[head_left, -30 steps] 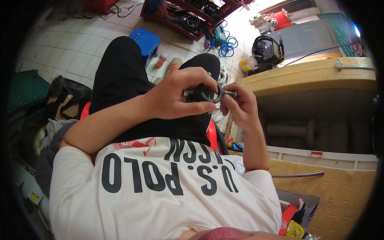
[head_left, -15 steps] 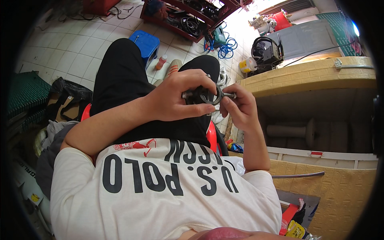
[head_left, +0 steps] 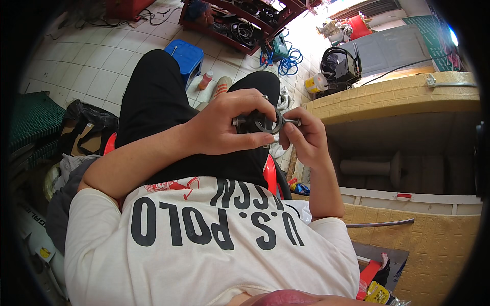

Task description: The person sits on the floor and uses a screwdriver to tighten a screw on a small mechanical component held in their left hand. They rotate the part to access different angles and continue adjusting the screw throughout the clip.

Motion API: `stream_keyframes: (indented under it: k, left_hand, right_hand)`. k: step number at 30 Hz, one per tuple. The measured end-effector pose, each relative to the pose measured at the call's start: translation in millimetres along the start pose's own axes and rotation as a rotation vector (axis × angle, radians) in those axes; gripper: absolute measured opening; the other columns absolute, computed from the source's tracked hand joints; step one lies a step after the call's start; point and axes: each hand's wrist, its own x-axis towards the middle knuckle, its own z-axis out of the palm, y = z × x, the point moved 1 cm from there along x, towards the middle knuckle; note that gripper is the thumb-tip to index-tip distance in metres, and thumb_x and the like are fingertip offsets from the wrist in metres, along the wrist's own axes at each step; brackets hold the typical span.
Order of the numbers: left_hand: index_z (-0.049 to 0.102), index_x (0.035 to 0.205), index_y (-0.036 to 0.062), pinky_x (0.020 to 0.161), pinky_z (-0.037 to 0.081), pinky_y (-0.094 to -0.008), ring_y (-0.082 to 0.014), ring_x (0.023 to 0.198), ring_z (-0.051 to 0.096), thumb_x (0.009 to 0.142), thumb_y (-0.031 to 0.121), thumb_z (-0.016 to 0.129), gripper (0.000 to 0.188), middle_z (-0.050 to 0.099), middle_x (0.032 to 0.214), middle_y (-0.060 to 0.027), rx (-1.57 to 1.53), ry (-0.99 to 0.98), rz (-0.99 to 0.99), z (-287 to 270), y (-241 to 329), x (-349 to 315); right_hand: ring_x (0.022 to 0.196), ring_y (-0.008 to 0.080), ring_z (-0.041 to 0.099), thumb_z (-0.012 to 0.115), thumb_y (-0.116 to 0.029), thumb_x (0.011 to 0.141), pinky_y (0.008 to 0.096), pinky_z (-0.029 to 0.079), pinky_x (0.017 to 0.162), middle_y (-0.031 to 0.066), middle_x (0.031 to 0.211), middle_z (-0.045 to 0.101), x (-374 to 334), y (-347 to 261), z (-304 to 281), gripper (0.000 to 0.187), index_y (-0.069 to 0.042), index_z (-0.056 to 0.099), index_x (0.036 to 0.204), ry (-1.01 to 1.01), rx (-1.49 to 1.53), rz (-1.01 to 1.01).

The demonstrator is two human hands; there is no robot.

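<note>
Above my lap, a dark metal ring-shaped part (head_left: 278, 121) with bolts sticking out around it sits between my hands. My left hand (head_left: 232, 122) grips it from the left, fingers over the top and thumb along the lower side. At the ring's right side a silver bolt (head_left: 292, 122) points outward. My right hand (head_left: 306, 133) pinches this bolt between thumb and fingers. My left fingers hide much of the part's left portion.
A blue plastic stool (head_left: 188, 57) and a pink-red bottle (head_left: 205, 80) stand on the tiled floor ahead. On the right is a yellow brick-patterned counter (head_left: 388, 104) with a dark recess. A red tool cart (head_left: 240, 23) with cables stands farther away.
My right fingers have shifted very slightly around the bolt. The ring part and my left hand look unmoved.
</note>
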Motion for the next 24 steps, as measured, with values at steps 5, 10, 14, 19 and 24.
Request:
stream_keyframes:
  k: [5,10,14,19,24]
  left_hand:
    - [0.064,0.108,0.0032,0.09,0.046,-0.0318,-0.0193,0.095,0.06,0.084,0.016,0.08,0.031,0.064,0.102,-0.0091,0.006,-0.014,-0.046,-1.5,-1.6,-1.4]
    - [0.062,0.114,0.0038,0.088,0.046,-0.0264,-0.0105,0.098,0.058,0.091,0.018,0.074,0.029,0.061,0.104,-0.0037,-0.191,0.003,-0.234,-1.3,-8.2,-4.0]
    - [0.062,0.115,0.0043,0.088,0.046,-0.0256,-0.0094,0.098,0.057,0.094,0.02,0.071,0.028,0.059,0.106,-0.0024,-0.176,0.005,-0.296,-6.3,-12.4,-2.8]
    - [0.063,0.115,0.0052,0.089,0.046,-0.0257,-0.0088,0.098,0.057,0.094,0.022,0.07,0.028,0.059,0.106,-0.0017,-0.267,0.047,-0.364,-7.2,-19.9,-3.6]
    - [0.063,0.115,0.0056,0.088,0.046,-0.0256,-0.0084,0.098,0.056,0.094,0.022,0.07,0.027,0.059,0.106,-0.0013,-0.259,0.048,-0.357,-7.6,-18.4,-2.5]
  right_hand:
    - [0.058,0.0062,0.057,0.061,-0.01,0.102,0.0223,0.043,0.053,0.0015,0.068,0.062,2.0,2.4,1.4,0.014,0.004,0.06,0.105,0.012,0.003,-0.003]
    - [0.06,0.0067,0.058,0.06,-0.009,0.102,0.0222,0.045,0.053,0.0023,0.071,0.063,5.8,12.4,1.4,0.016,0.003,0.057,0.112,0.014,0.047,0.022]
    - [0.062,0.0076,0.059,0.059,-0.009,0.102,0.0224,0.046,0.052,0.0039,0.078,0.064,12.8,19.0,6.5,0.021,0.001,0.052,0.119,0.0,0.136,0.021]
    - [0.064,0.008,0.06,0.059,-0.009,0.102,0.0218,0.046,0.052,0.0048,0.082,0.064,17.7,26.0,10.8,0.026,-0.002,0.049,0.125,0.008,0.171,0.047]
    - [0.065,0.0079,0.06,0.06,-0.009,0.103,0.0215,0.046,0.052,0.0048,0.084,0.065,17.1,24.5,10.2,0.027,-0.002,0.048,0.126,0.003,0.182,0.053]
